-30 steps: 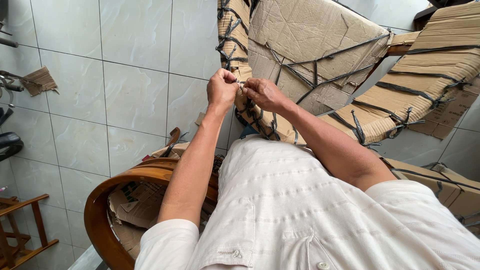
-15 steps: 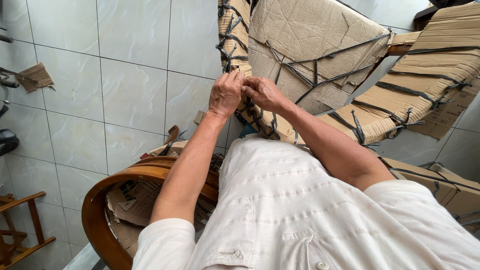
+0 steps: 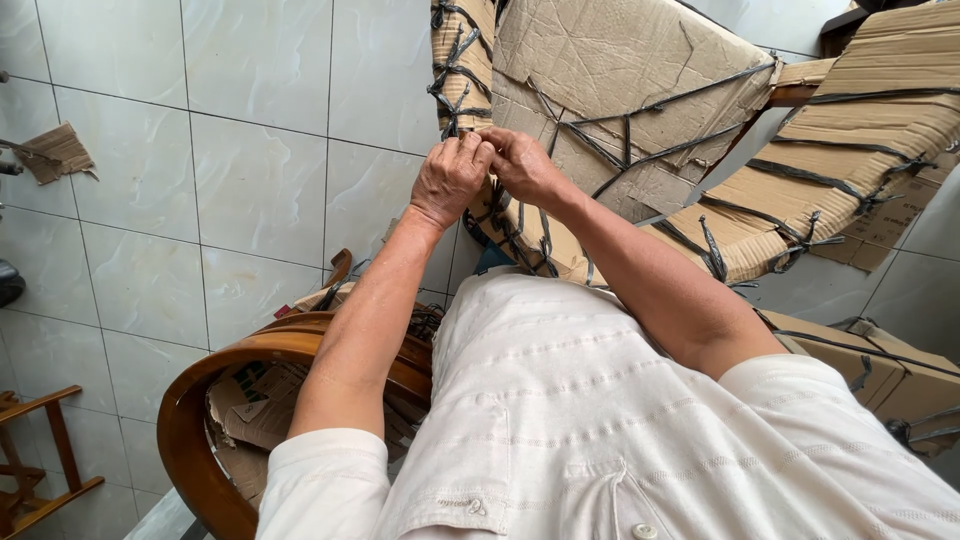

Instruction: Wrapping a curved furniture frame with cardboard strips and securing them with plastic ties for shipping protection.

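A: Head view, far left first: what is seen there?

B: A torn cardboard scrap (image 3: 55, 152) is seen against the pale tiled floor (image 3: 200, 180), and a small wooden frame (image 3: 40, 455) is cut off at the lower left corner. Next to the right, a curved wooden chair rim (image 3: 215, 380) is shown, with loose cardboard pieces (image 3: 250, 410) lying inside it.

A: And the hands?

B: The left hand (image 3: 450, 180) is raised above the rim, fingers curled in tightly; a black strap (image 3: 452, 100) appears to be pinched at the fingertips, though the grip itself is hidden by the knuckles. The right hand (image 3: 522, 165) is pressed against the left, thumbs touching, fingers bent closed on the same spot. Whether it has hold of the strap cannot be told.

A: Where is the strap?

B: It is wound in knotted bands around a cardboard-wrapped furniture piece (image 3: 630, 90), at the narrow edge just above and beneath both hands.

A: What is nearer the camera?

B: A white shirt (image 3: 600, 430) with short sleeves is seen filling the lower middle.

A: And further right?

B: A second cardboard-wrapped part (image 3: 850, 160) is seen, bound by more dark straps, and a strapped cardboard box (image 3: 880, 370) is shown low at the right edge
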